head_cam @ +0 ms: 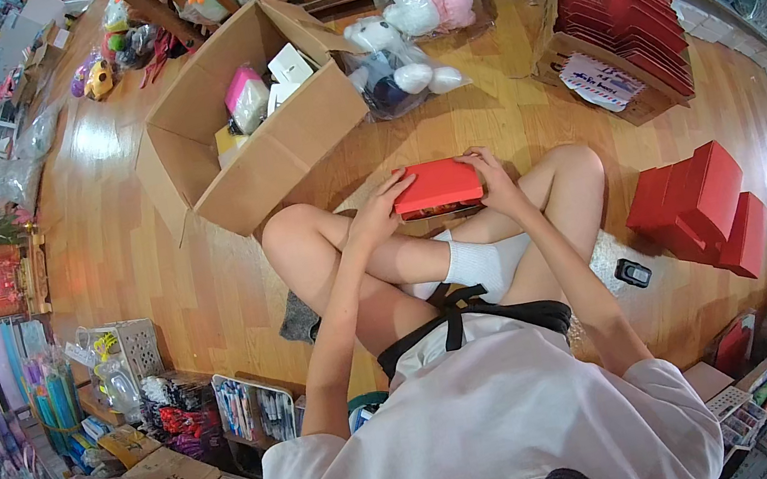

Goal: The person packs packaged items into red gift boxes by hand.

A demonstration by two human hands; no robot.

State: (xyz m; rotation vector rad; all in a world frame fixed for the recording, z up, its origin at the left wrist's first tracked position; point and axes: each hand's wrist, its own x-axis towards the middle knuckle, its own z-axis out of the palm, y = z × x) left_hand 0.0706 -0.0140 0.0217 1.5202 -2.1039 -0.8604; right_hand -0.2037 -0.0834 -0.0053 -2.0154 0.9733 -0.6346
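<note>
A red cardboard box [436, 181] sits above my crossed legs, held from both sides. My left hand [378, 208] grips its left end, with fingertips on the top near the far left corner. The right end is held by my right hand [498, 184], whose fingers reach the far right corner. Along the side facing me, a dark gap shows beneath the lid, with something reddish inside that is too small to make out. Several red boxes [690, 207] are grouped on the floor to my right.
Ahead left stands an open cardboard carton [286, 157] containing white boxes and a pink-and-white package. Bagged plush toys [401, 69] lie beside it. Another carton [623, 100] holds flat red cardboard pieces. A small black device [632, 272] rests near bubble wrap. Pens [256, 409] stand behind left.
</note>
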